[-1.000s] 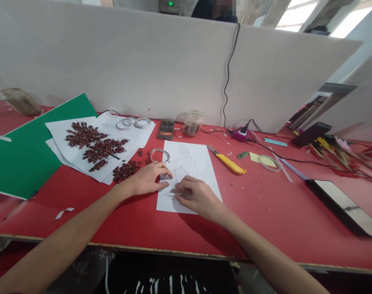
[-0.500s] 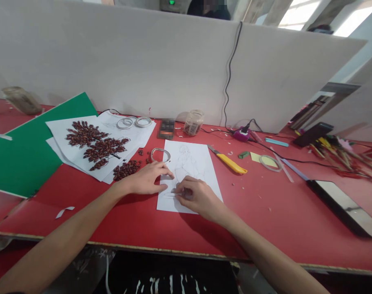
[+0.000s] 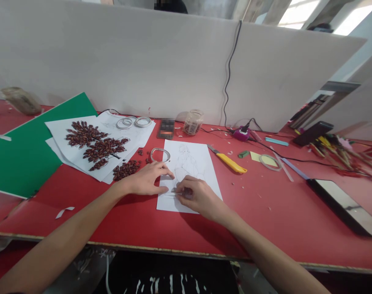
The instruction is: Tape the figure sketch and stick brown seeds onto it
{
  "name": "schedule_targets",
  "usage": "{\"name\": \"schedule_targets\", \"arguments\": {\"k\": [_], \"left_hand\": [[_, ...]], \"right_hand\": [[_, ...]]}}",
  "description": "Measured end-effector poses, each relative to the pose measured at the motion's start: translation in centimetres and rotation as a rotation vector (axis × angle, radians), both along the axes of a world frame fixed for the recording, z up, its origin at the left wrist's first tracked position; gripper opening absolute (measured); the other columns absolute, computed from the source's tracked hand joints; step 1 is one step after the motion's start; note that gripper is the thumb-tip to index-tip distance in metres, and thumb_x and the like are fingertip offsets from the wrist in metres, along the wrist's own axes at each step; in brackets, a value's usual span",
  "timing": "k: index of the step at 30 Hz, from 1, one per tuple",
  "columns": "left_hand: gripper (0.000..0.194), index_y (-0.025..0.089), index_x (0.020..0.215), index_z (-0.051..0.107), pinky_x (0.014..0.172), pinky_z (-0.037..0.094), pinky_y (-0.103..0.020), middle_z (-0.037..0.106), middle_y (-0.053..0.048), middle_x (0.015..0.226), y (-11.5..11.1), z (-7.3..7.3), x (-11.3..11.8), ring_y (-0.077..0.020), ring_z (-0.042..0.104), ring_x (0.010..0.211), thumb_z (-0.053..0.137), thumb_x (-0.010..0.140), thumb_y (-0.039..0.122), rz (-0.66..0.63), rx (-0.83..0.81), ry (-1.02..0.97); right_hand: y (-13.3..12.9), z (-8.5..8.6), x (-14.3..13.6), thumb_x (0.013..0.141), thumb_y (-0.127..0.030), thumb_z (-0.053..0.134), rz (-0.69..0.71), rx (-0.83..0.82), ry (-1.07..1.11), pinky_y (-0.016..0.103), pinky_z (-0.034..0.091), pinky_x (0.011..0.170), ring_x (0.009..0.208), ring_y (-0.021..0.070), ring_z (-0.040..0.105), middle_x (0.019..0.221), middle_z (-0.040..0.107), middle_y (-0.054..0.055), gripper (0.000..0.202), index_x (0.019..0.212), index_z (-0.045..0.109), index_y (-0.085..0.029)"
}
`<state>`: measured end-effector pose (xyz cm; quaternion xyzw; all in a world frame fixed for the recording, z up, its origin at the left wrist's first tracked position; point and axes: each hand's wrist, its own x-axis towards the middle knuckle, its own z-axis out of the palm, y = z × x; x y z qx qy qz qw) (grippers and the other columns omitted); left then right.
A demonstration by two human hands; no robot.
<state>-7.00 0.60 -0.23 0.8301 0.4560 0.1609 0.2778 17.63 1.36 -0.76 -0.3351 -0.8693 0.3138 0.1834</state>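
A white sheet with a faint pencil drawing [image 3: 190,161] lies on the red table. My left hand [image 3: 147,178] rests at the sheet's left edge, fingers apart, holding nothing. Over the sheet's lower part, my right hand [image 3: 195,194] has its fingers pinched together around a thin pale strip [image 3: 173,193] that lies close to the paper. Its other end points toward my left thumb. A roll of tape [image 3: 160,155] touches the sheet's upper left side. Dark brown seeds [image 3: 126,169] are heaped just behind my left wrist.
A yellow cutter [image 3: 231,163] lies right of the sheet. Behind stand a glass jar [image 3: 193,122] and a purple plug adapter [image 3: 241,134]. At left are a seed-covered drawing [image 3: 91,143] and a green board [image 3: 29,163]. A tablet [image 3: 346,206] lies at right.
Both hands stay almost in place, with only a slight shift of the right fingers at the strip. The person behind the partition has moved left.
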Motion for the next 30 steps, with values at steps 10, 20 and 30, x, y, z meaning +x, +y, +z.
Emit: {"name": "schedule_targets", "arguments": {"k": [10, 20, 30], "left_hand": [[0.042, 0.028, 0.125, 0.065, 0.106, 0.039, -0.047, 0.057, -0.007, 0.126, -0.05, 0.12, 0.13, -0.0303, 0.05, 0.122, 0.069, 0.084, 0.036, -0.003, 0.001, -0.004], [0.042, 0.028, 0.125, 0.064, 0.105, 0.038, -0.046, 0.057, -0.007, 0.126, -0.06, 0.12, 0.19, -0.0292, 0.049, 0.122, 0.071, 0.084, 0.037, -0.002, -0.005, 0.013], [0.042, 0.028, 0.126, 0.064, 0.106, 0.039, -0.047, 0.056, -0.007, 0.127, 0.07, -0.07, 0.08, -0.0303, 0.049, 0.123, 0.066, 0.086, 0.035, -0.007, -0.008, 0.019]], "right_hand": [[0.28, -0.23, 0.03, 0.083, -0.009, 0.066, 0.009, -0.007, 0.009, 0.026, 0.046, 0.066, 0.071, 0.0117, 0.058, 0.089, 0.064, 0.001, 0.015, 0.092, 0.071, -0.02], [0.23, -0.51, 0.08, 0.084, -0.01, 0.066, -0.002, -0.016, 0.039, 0.026, 0.048, 0.067, 0.071, 0.0118, 0.06, 0.092, 0.066, 0.002, 0.015, 0.093, 0.072, -0.021], [-0.26, -0.27, 0.08, 0.083, -0.007, 0.063, -0.04, -0.048, 0.061, 0.025, 0.046, 0.062, 0.067, 0.0115, 0.058, 0.081, 0.067, -0.001, 0.017, 0.092, 0.07, -0.02]]}}
